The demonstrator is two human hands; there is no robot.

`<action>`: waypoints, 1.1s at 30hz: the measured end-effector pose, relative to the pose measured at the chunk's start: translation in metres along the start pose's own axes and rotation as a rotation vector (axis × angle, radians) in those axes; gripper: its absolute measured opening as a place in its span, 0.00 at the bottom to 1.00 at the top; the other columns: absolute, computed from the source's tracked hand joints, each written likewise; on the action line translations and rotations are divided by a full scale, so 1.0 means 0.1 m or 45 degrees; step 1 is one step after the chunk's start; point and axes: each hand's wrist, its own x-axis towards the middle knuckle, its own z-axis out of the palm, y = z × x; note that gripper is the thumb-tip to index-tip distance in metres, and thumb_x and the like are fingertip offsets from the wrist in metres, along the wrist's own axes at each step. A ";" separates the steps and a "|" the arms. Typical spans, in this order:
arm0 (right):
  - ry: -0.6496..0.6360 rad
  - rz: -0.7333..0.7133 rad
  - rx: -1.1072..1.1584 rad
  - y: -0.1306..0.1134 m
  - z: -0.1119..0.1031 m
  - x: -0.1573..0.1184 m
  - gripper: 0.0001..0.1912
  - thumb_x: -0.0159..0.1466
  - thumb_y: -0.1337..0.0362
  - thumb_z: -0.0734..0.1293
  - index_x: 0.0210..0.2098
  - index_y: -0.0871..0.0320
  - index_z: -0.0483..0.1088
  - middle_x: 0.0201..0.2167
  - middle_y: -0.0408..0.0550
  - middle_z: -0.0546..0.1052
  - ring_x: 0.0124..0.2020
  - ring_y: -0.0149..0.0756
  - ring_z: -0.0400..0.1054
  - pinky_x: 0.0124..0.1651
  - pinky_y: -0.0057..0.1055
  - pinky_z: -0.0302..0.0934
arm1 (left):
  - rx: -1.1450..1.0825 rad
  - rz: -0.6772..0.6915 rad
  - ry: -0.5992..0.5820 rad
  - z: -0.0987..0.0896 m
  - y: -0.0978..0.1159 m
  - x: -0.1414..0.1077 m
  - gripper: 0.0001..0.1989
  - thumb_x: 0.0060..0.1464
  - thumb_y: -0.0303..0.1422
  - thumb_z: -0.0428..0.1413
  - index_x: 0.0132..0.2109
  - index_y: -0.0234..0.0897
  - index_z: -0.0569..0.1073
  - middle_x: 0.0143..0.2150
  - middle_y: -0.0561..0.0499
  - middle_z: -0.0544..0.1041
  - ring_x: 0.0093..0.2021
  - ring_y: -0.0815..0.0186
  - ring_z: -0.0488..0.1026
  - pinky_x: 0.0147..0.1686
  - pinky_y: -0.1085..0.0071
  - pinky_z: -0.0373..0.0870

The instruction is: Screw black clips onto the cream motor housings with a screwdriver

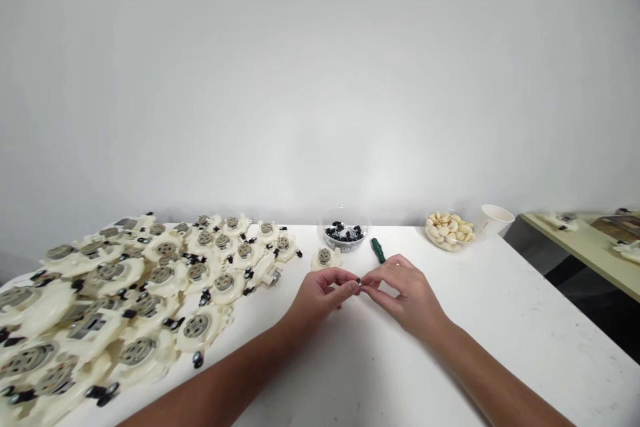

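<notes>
My left hand [327, 290] and my right hand [403, 290] meet over the white table, fingertips pinched together around a small black part [359, 282]. The fingers cover most of that part, so its exact shape is hidden. Just behind my left hand lies a single cream plastic housing [325, 257] with a round grey slotted centre. A green-handled tool [378, 250] rests behind my right hand; its far end is hidden by the hand. Beyond them stands a clear round bowl [343, 247] of small black parts and shiny metal bits.
Many similar cream housings [195, 327] with black fittings are piled across the left of the table [525, 320]. At back right, a clear bowl [450, 230] of pale oval pieces stands beside a white cup [495, 219]. A yellowish second table [585, 247] holds more parts.
</notes>
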 end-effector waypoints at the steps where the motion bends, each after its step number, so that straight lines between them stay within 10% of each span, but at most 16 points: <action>1: -0.003 -0.004 -0.015 0.01 0.00 -0.01 0.06 0.68 0.69 0.71 0.42 0.51 0.74 0.33 0.38 0.83 0.28 0.33 0.73 0.45 0.42 0.63 | -0.002 -0.004 0.009 0.00 0.00 0.00 0.18 0.55 0.46 0.65 0.42 0.35 0.82 0.36 0.47 0.82 0.31 0.67 0.72 0.29 0.75 0.67; 22: -0.218 0.481 0.023 -0.13 0.00 -0.03 0.10 0.73 0.57 0.63 0.39 0.50 0.75 0.29 0.47 0.79 0.38 0.45 0.64 0.33 0.34 0.61 | 0.336 0.180 0.271 0.09 0.04 -0.10 0.12 0.55 0.43 0.65 0.39 0.41 0.84 0.33 0.51 0.83 0.26 0.70 0.68 0.29 0.74 0.65; 33: -0.363 0.811 0.655 -0.15 0.00 0.02 0.19 0.74 0.50 0.60 0.39 0.56 0.75 0.33 0.48 0.83 0.32 0.38 0.69 0.35 0.34 0.64 | 0.407 0.323 0.220 0.07 0.05 -0.09 0.11 0.58 0.41 0.63 0.42 0.40 0.84 0.35 0.48 0.81 0.32 0.65 0.74 0.30 0.72 0.68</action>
